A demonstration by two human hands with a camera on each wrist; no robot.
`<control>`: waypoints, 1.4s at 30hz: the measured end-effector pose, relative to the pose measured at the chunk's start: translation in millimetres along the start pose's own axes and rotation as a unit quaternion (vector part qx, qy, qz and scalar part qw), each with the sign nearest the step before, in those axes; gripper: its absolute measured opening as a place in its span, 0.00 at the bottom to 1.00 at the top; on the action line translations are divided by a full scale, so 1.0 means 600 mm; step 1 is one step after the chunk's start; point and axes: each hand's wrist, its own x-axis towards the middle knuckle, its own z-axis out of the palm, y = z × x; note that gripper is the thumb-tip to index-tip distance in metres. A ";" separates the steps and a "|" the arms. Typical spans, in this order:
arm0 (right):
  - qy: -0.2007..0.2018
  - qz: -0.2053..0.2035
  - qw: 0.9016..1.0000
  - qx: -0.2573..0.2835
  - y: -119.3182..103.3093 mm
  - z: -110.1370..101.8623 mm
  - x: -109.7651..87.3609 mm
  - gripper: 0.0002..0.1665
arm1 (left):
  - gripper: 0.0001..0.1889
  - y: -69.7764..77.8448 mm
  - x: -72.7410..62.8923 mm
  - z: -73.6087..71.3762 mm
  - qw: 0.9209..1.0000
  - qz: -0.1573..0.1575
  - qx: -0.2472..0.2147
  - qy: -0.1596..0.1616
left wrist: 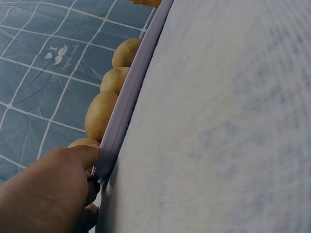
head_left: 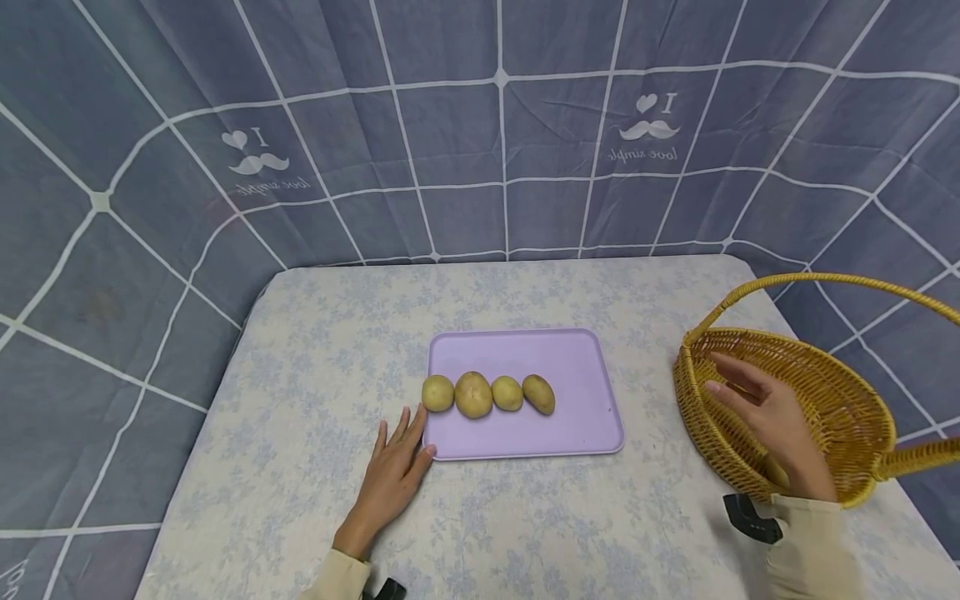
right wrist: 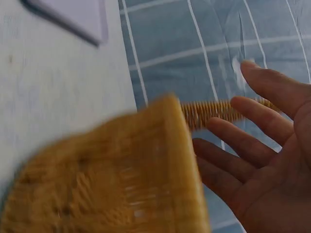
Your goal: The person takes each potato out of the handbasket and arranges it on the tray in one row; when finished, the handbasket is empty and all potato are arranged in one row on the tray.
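Note:
A row of several potatoes lies on the light purple tray: a round one at the tray's left edge, a larger one, a small round one and an oval one at the right end. My left hand touches the tray's front left corner, fingers fairly straight along the left side and thumb near the front edge. Over the wicker basket my right hand hovers with loosely bent fingers and nothing in them. Partly hidden by my right wrist, a potato sits in the basket.
The basket's tall arched handle rises at the right side of the table, which has a pale blue floral cover. Blue gridded curtains hang behind and beside the table.

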 end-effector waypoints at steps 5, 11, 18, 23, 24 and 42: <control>-0.012 0.039 0.998 -0.054 0.024 -0.034 -0.015 0.35 | 0.33 0.001 0.000 0.000 1.000 -0.001 -0.003 0.000; -0.070 0.086 0.989 -0.102 0.051 -0.059 -0.026 0.41 | 0.33 0.001 0.000 0.000 1.000 -0.002 -0.002 0.000; -0.114 0.097 0.976 -0.155 0.073 -0.075 -0.038 0.43 | 0.33 0.000 0.000 0.000 1.000 0.000 -0.003 0.001; -0.142 0.092 0.970 -0.177 0.081 -0.082 -0.042 0.43 | 0.33 0.001 0.000 0.000 1.000 0.000 -0.005 0.001; -0.148 0.093 0.969 -0.176 0.082 -0.083 -0.042 0.43 | 0.33 0.001 0.000 0.000 1.000 0.000 -0.004 0.001; -0.154 0.124 0.966 -0.167 0.098 -0.092 -0.049 0.38 | 0.33 0.003 0.001 -0.004 1.000 -0.003 0.000 -0.003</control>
